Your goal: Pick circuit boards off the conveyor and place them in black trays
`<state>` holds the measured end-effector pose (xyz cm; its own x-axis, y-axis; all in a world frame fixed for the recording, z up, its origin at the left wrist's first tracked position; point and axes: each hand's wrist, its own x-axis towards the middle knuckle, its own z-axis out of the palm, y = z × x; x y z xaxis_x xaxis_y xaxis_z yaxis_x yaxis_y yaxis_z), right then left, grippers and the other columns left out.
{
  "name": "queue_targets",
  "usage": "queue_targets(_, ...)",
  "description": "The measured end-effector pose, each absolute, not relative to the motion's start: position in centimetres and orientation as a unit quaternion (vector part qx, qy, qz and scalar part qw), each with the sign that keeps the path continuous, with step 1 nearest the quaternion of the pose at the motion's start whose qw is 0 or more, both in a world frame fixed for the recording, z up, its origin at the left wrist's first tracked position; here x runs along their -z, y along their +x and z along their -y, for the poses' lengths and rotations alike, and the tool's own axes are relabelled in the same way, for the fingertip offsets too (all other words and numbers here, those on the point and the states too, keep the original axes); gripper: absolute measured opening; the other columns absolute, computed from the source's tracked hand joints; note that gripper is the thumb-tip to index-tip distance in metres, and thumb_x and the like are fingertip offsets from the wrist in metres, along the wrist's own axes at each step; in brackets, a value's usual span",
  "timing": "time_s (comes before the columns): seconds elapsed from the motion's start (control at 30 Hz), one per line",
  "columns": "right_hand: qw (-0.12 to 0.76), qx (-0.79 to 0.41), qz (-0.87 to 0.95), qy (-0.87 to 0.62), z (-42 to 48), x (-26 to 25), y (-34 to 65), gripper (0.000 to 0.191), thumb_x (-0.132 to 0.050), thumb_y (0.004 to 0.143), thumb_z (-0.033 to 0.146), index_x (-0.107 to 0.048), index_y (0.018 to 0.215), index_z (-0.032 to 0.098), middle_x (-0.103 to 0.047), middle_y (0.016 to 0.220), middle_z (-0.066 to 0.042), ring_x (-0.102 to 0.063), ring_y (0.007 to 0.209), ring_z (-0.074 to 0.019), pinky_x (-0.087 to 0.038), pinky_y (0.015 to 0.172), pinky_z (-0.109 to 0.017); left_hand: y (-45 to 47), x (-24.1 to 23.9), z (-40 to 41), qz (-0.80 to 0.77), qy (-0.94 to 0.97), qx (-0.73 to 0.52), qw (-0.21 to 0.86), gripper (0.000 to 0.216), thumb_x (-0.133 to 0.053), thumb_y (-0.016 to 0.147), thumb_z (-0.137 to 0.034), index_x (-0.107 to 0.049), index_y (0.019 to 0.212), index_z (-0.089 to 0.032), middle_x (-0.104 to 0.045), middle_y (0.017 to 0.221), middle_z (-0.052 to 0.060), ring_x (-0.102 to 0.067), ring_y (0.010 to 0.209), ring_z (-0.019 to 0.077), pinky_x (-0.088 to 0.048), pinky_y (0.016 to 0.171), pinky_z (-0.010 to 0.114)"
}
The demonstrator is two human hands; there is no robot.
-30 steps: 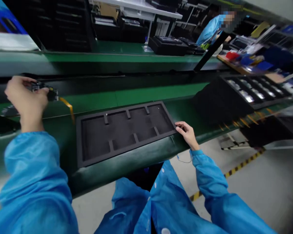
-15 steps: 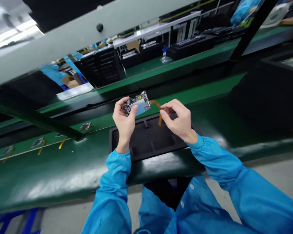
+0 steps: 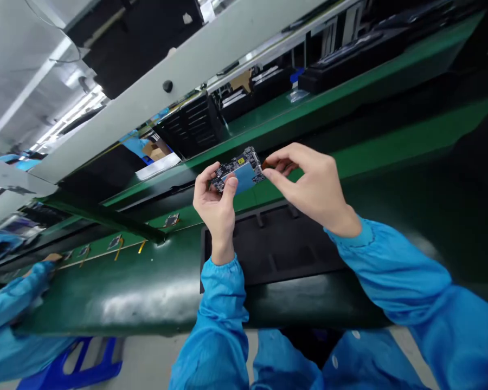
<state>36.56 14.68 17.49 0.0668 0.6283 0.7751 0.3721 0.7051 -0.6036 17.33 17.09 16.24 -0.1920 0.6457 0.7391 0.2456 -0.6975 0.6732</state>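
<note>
At the far left of the line, a co-worker's blue sleeve [image 3: 8,303] lies on the green table [image 3: 146,292], with that person's hand [image 3: 51,259] near the conveyor belt [image 3: 390,146]. Several small loose boards [image 3: 114,241] lie on the belt just beyond, apart from one another.

At centre, the person's left hand [image 3: 215,208] grips a circuit board [image 3: 238,169] by its left end, with the thumb in front and the fingers [image 3: 203,184] curled behind. The board is held tilted in the air above the table, its blue face towards the camera. The right hand [image 3: 313,187] closes thumb and forefinger on the board's right edge. What lies under those fingertips is hidden.

Below both hands, a black foam tray [image 3: 284,249] sits on the table's near edge. The compartments that show are bare, though the wrists cover part of it. On this showing, one board is picked up and in hand, none appears seated in the tray, and more remain on the belt.
</note>
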Motion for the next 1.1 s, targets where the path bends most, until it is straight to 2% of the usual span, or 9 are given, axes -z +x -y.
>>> queue_targets(0.27, 0.637, -0.193, 0.656, -0.356, -15.5, -17.0, 36.8, 0.028, -0.078, 0.097, 0.044, -0.078, 0.098, 0.016, -0.076, 0.093, -0.006, -0.071, 0.084, -0.0221, -0.062, 0.079, -0.038, 17.6, -15.9, -17.1, -0.363, 0.634, -0.677, 0.088, 0.055, -0.08, 0.092, -0.059, -0.067, 0.136, -0.028, -0.065, 0.128, 0.007, -0.065, 0.126, 0.0253, -0.063, 0.099, 0.035)
queue_targets(0.5, 0.61, -0.239, 0.676, -0.337, -15.8, -16.9, 37.0, 0.023, -0.081, 0.094, 0.04, -0.08, 0.092, 0.017, -0.076, 0.088, -0.003, -0.07, 0.081, -0.0195, -0.06, 0.077, -0.034, 17.5, -16.4, -16.9, -0.314, 0.652, -0.688, 0.059, 0.045, -0.082, 0.092, -0.055, -0.07, 0.124, -0.026, -0.064, 0.127, 0.006, -0.066, 0.128, 0.0257, -0.061, 0.104, 0.037)
queue_targets(0.63, 0.608, -0.249, 0.674, -0.337, -15.8, -16.9, 37.1, 0.023, -0.084, 0.092, 0.041, -0.08, 0.087, 0.019, -0.075, 0.085, -0.002, -0.069, 0.079, -0.0187, -0.059, 0.073, -0.032, 17.4, -16.4, -16.7, -0.333, 0.665, -0.665, 0.068, 0.052, -0.078, 0.093, -0.063, -0.068, 0.129, -0.027, -0.062, 0.133, 0.007, -0.068, 0.126, 0.0273, -0.061, 0.105, 0.039)
queue_targets(0.77, 0.622, -0.242, 0.661, -0.342, -16.1, -16.7, 37.3, 0.026, -0.084, 0.092, 0.042, -0.079, 0.085, 0.018, -0.073, 0.08, -0.002, -0.067, 0.074, -0.0173, -0.058, 0.068, -0.031, 17.3, -16.4, -17.0, -0.348, 0.674, -0.644, 0.096, 0.062, -0.072, 0.093, -0.072, -0.063, 0.137, -0.03, -0.061, 0.142, 0.009, -0.063, 0.135, 0.0299, -0.058, 0.108, 0.04)
queue_targets(0.87, 0.634, -0.23, 0.653, -0.345, -16.4, -16.5, 37.6, 0.03, -0.084, 0.091, 0.043, -0.078, 0.083, 0.015, -0.071, 0.077, -0.002, -0.064, 0.069, -0.0153, -0.056, 0.063, -0.029, 17.1, -16.1, -17.5, -0.335, 0.697, -0.612, 0.167, 0.059, -0.072, 0.092, -0.073, -0.066, 0.131, -0.03, -0.066, 0.133, 0.009, -0.065, 0.133, 0.0293, -0.056, 0.111, 0.041)
queue_targets(0.93, 0.636, -0.226, 0.653, -0.344, -16.6, -16.2, 37.9, 0.032, -0.085, 0.092, 0.045, -0.077, 0.083, 0.015, -0.07, 0.076, -0.001, -0.066, 0.07, -0.0151, -0.057, 0.066, -0.029, 17.1, -15.8, -17.7, -0.326, 0.703, -0.594, 0.216, 0.055, -0.073, 0.092, -0.072, -0.069, 0.125, -0.028, -0.07, 0.122, 0.008, -0.069, 0.127, 0.0281, -0.056, 0.11, 0.041)
queue_targets(1.1, 0.637, -0.229, 0.661, -0.324, -17.2, -15.5, 38.5, 0.039, -0.084, 0.093, 0.054, -0.076, 0.088, 0.016, -0.072, 0.083, -0.003, -0.073, 0.086, -0.0219, -0.062, 0.076, -0.034, 17.5, -15.3, -17.5, -0.317, 0.699, -0.58, 0.273, 0.048, -0.073, 0.094, -0.069, -0.074, 0.111, -0.024, -0.075, 0.105, 0.005, -0.074, 0.103, 0.0222, -0.062, 0.096, 0.037)
